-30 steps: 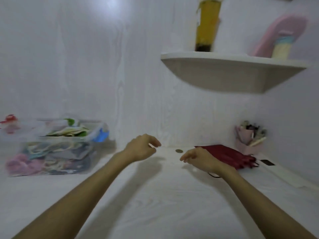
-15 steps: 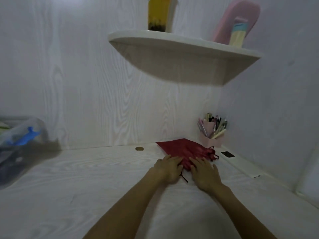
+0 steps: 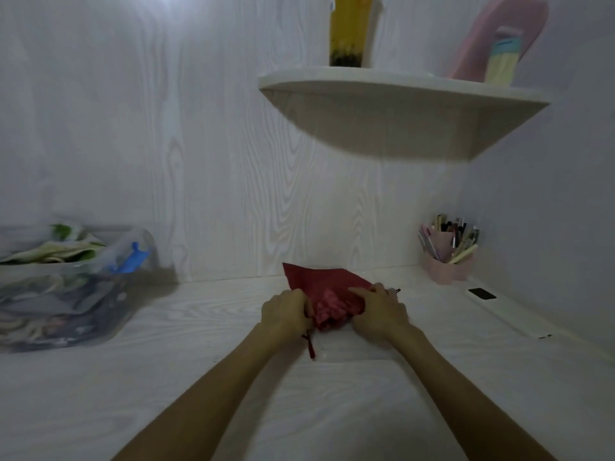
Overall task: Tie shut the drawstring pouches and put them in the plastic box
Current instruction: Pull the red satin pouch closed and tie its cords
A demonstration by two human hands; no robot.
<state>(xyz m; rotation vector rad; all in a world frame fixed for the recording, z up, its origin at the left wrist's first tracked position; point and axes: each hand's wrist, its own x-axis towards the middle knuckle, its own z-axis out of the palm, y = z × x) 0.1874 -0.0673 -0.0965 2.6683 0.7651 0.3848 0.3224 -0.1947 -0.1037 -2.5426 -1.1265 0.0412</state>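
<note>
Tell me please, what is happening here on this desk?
A person is working on a red drawstring pouch that lies on the white desk. The left hand and the right hand grip its gathered mouth from either side, and a dark cord end hangs out below the left hand. The pouch is not yet in the clear plastic box, which stands apart at the left with other fabric items inside.

Two bare hands, the left hand [image 3: 285, 312] and the right hand [image 3: 379, 307]; one dark red fabric drawstring pouch [image 3: 324, 287]; one clear plastic box [image 3: 66, 284]; one pink pen holder [image 3: 446, 264]; one white curved corner shelf [image 3: 399, 104].
</note>
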